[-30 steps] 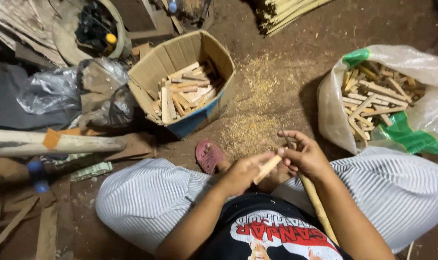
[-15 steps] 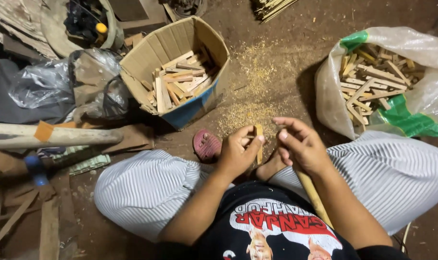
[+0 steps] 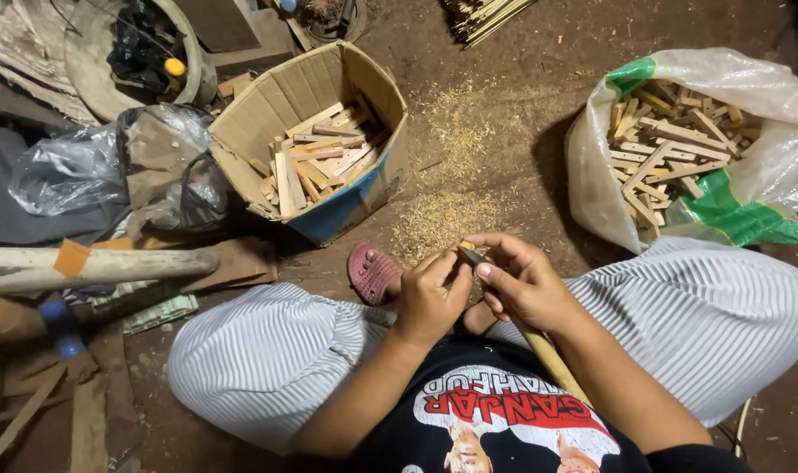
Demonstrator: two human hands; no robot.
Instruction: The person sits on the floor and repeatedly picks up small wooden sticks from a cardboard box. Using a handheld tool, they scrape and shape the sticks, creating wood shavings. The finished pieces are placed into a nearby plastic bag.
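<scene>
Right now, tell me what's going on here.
A person sits cross-legged on a dirt floor, both hands together in front of the lap. The left hand and right hand pinch a small wood stick between them. A long wooden handle runs under the right forearm. Ahead, a cardboard box holds cut wood pieces, and a plastic sack on the right holds more. Sawdust lies scattered between them.

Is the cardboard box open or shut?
Open: the box has its flaps spread, and wood sticks show inside, filling only part of it.
</scene>
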